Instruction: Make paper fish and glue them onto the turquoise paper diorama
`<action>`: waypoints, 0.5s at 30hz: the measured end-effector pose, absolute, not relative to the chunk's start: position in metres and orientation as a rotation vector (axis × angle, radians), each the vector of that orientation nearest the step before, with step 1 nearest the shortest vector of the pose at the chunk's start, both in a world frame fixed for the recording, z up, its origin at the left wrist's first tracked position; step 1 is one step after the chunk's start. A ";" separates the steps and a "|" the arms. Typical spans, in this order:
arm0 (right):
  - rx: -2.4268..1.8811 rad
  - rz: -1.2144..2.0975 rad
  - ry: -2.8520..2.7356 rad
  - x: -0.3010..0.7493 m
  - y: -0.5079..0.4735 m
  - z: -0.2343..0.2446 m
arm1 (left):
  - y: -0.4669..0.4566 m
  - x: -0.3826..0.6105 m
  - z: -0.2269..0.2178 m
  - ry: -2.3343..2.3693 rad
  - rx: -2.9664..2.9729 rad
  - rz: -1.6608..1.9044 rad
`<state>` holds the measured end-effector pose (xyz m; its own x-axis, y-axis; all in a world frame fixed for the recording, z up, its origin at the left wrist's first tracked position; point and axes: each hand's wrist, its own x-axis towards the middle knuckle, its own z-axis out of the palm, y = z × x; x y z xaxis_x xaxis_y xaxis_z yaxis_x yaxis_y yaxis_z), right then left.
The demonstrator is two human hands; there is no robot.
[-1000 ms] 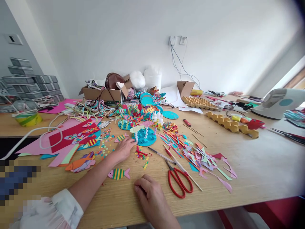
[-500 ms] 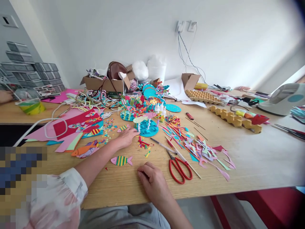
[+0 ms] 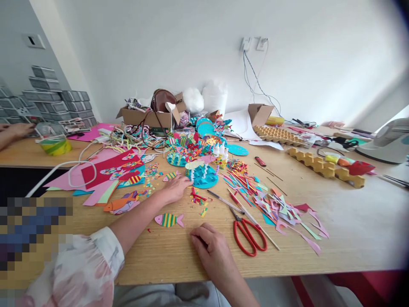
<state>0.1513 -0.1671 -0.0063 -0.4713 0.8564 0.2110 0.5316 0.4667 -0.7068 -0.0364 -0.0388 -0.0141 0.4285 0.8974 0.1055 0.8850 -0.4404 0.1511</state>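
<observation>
My left hand (image 3: 177,187) reaches forward, palm down, with its fingers stretched to the left edge of a round turquoise craft base (image 3: 207,181). Whether the fingertips press on it I cannot make out. Wavy paper strips stand on that base, with a pale green and pink paper fish (image 3: 200,162) across them. Just beyond my left hand lies a small striped paper fish (image 3: 171,176). My right hand (image 3: 212,247) rests loosely curled near the table's front edge, nothing visible in it. A pink paper fish with green and yellow stripes (image 3: 169,220) lies between my forearms.
Red-handled scissors (image 3: 249,236), a pen (image 3: 225,200) and a thin stick lie right of my hands. Paper scraps (image 3: 281,204) spread beyond them. Egg-carton strips (image 3: 326,168) are farther right. Coloured paper (image 3: 108,168) and a white cable lie left. A co-worker's hand (image 3: 21,129) shows far left.
The whole view has shifted, so things sit farther right and lower. My two hands keep nearly the same places on the table. More of the co-worker's hand shows at the left.
</observation>
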 end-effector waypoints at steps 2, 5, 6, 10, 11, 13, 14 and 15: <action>-1.147 0.781 -2.151 0.151 -0.167 -0.006 | -0.039 -0.036 -0.014 1.620 2.594 0.272; -1.159 0.799 -2.143 0.152 -0.168 -0.005 | -0.041 -0.036 -0.014 1.624 2.587 0.293; -1.160 0.801 -2.143 0.152 -0.169 -0.005 | -0.041 -0.036 -0.014 1.626 2.584 0.300; -1.152 0.812 -2.149 0.152 -0.168 -0.004 | -0.041 -0.036 -0.015 1.626 2.580 0.302; -1.151 0.815 -2.150 0.152 -0.168 -0.005 | -0.041 -0.036 -0.015 1.625 2.581 0.298; -1.150 0.814 -2.152 0.152 -0.168 -0.005 | -0.041 -0.036 -0.015 1.624 2.582 0.289; -1.149 0.812 -2.151 0.152 -0.168 -0.006 | -0.041 -0.035 -0.015 1.624 2.584 0.284; -1.146 0.810 -2.150 0.152 -0.168 -0.007 | -0.041 -0.035 -0.015 1.625 2.586 0.279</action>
